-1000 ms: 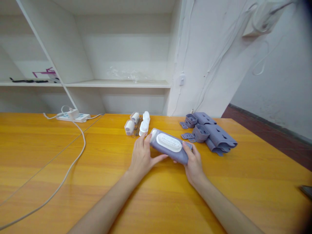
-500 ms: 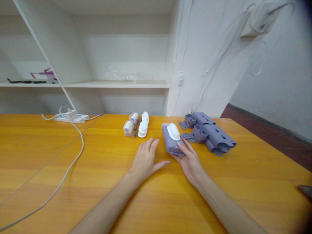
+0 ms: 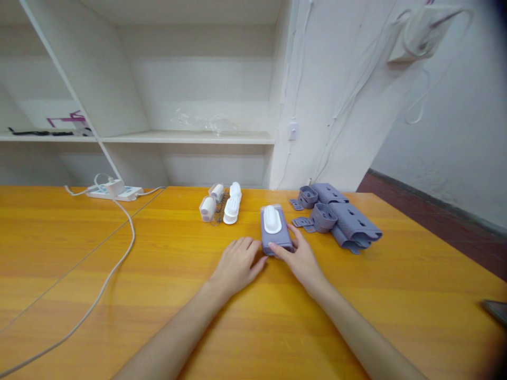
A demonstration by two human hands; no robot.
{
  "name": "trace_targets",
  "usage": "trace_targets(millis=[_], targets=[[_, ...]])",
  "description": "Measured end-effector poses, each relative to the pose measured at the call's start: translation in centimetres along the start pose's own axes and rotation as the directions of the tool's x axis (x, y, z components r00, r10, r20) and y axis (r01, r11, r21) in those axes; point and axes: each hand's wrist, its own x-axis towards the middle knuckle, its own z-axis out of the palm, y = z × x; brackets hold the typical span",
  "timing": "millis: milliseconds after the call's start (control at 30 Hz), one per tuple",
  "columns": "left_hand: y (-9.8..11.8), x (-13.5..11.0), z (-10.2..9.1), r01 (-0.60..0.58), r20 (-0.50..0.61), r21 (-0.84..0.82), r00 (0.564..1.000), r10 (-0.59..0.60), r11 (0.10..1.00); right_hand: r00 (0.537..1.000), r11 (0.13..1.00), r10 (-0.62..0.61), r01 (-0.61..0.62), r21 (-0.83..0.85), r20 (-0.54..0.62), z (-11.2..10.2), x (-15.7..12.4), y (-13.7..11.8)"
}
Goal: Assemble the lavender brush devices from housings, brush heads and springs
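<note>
A purple-grey plastic box (image 3: 282, 236) with rounded edges lies on the table in front of me. On its upper face sits a white oval piece (image 3: 272, 219) with a raised rim. My right hand (image 3: 303, 262) grips the near right corner, thumb on top and fingers along the right side. At the near left corner, my left hand (image 3: 238, 262) has its index finger against the side and its thumb by the front edge. The box's underside is hidden.
Right of the box are purple-grey cup-shaped parts (image 3: 324, 217), flat tabs (image 3: 303, 222) and larger housings (image 3: 354, 221). White oval pieces (image 3: 232, 209), small springs (image 3: 220, 208) and white rolls in clear holders (image 3: 208, 208) lie behind left. A power strip (image 3: 129, 193) trails a cable (image 3: 122, 258).
The box has shifted left and turned straighter, its top now facing up. My left hand has closed in from beside it to its near left corner. My right hand moved left with it.
</note>
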Motion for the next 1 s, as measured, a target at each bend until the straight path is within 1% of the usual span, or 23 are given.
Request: trace_targets(millis=[100, 233, 300, 400, 467, 533, 667, 733, 867, 1000], targets=[[-0.1, 0.1, 0.1, -0.001, -0.007, 0.009, 1.000, 0.001, 1.000, 0.998, 0.987, -0.063, 0.059, -0.146, -0.025, -0.1, 0.6, -0.3], [-0.2, 0.1, 0.2, -0.012, -0.019, 0.033, 1.000, 0.013, 0.999, 0.993, 0.962, -0.120, 0.110, -0.249, -0.023, -0.4, 1.5, -0.6], [-0.3, 0.2, 0.3, -0.017, -0.018, 0.047, 1.000, 0.018, 0.999, 0.995, 0.955, -0.101, 0.098, -0.280, 0.001, -0.6, 2.2, -0.5], [-0.3, 0.2, 0.5, -0.019, -0.011, 0.056, 1.000, 0.020, 0.998, 0.996, 0.938, -0.036, 0.061, -0.342, 0.079, -0.5, 3.3, -0.5], [-0.4, 0.2, 0.6, -0.020, -0.005, 0.056, 1.000, 0.020, 0.998, 0.992, 0.914, -0.022, 0.072, -0.400, 0.128, -0.3, 4.2, -0.4], [-0.4, 0.3, 0.6, -0.021, -0.001, 0.055, 1.000, 0.021, 0.998, 0.988, 0.869, -0.047, 0.113, -0.482, 0.146, -0.1, 5.1, -0.4], [-0.4, 0.3, 0.5, -0.020, -0.009, 0.052, 1.000, 0.021, 0.998, 0.985, 0.775, -0.096, 0.163, -0.611, 0.141, 0.4, 7.0, -0.2], [-0.4, 0.4, 0.4, -0.018, -0.016, 0.052, 1.000, 0.019, 0.999, 0.983, 0.732, -0.097, 0.175, -0.658, 0.154, 0.6, 7.8, -0.1], [-0.4, 0.4, 0.5, -0.020, -0.023, 0.039, 1.000, 0.021, 0.999, 0.979, 0.616, -0.072, 0.193, -0.763, 0.190, 1.1, 8.9, 0.0], [-0.5, 0.5, 0.6, -0.010, -0.017, 0.041, 1.000, 0.011, 0.999, 0.977, 0.513, -0.051, 0.204, -0.834, 0.208, 1.8, 9.7, -0.2]])
